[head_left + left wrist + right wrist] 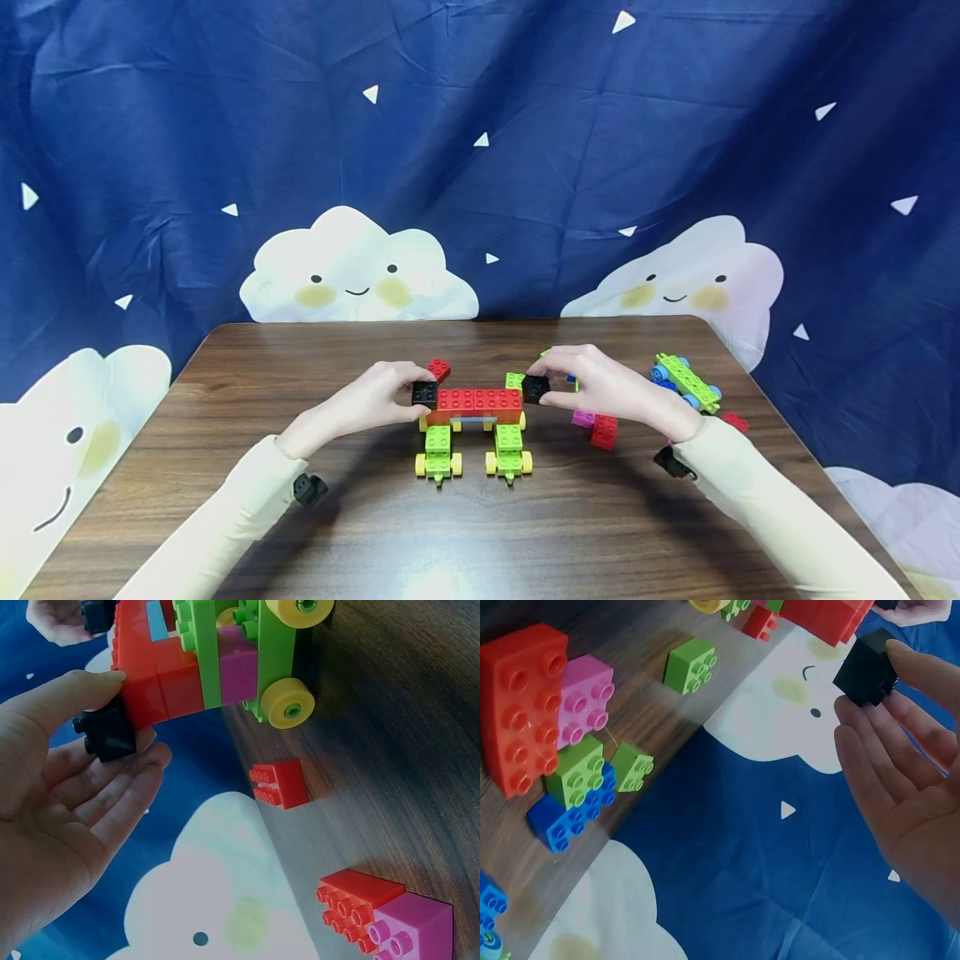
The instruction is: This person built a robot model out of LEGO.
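A toy vehicle of building bricks stands mid-table: a long row of red bricks [477, 402] rests above two lime-green wheeled bases [438, 454] with yellow wheels [288, 703]. At the row's left end, my left hand [380, 395] pinches a black brick [424, 394] between thumb and fingers. Whether it is joined to the red there, I cannot tell. My right hand [596, 379] holds another black brick [866, 667] by thumb and fingertips, close beside the row's right end. Both black bricks have their studs showing.
Behind the vehicle lies a small red brick [439, 369]. Right of it are loose red [604, 432], pink [585, 697], green [691, 666] and blue bricks [559, 823]. A green wheeled base [688, 383] with blue wheels sits farther right. A blue curtain [480, 183] hangs behind the table.
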Demonstrator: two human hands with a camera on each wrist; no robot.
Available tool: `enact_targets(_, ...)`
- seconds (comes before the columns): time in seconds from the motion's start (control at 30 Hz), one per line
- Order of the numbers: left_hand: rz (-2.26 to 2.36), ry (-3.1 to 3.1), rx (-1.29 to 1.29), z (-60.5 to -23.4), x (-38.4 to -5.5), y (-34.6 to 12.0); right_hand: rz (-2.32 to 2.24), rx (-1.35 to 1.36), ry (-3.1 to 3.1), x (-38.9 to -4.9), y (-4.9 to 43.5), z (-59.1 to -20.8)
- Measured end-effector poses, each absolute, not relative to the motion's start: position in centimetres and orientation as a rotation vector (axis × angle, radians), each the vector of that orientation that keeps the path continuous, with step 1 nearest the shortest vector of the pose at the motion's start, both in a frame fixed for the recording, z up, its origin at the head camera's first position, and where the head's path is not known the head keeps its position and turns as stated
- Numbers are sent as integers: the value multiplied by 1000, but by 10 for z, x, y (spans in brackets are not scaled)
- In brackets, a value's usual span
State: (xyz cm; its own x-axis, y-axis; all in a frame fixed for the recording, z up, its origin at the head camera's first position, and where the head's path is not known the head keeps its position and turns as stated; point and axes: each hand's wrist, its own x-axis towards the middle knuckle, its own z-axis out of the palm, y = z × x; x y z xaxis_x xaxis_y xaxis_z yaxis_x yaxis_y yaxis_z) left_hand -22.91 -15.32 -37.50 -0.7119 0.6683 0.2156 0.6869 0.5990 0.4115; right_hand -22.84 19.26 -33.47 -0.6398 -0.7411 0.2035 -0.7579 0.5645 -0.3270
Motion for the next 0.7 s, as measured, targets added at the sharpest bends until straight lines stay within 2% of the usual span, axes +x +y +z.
enact_targets(0.7, -734, -2757, -1191, -375, -229, -154, 573, 1381, -2685, -231, 179, -345)
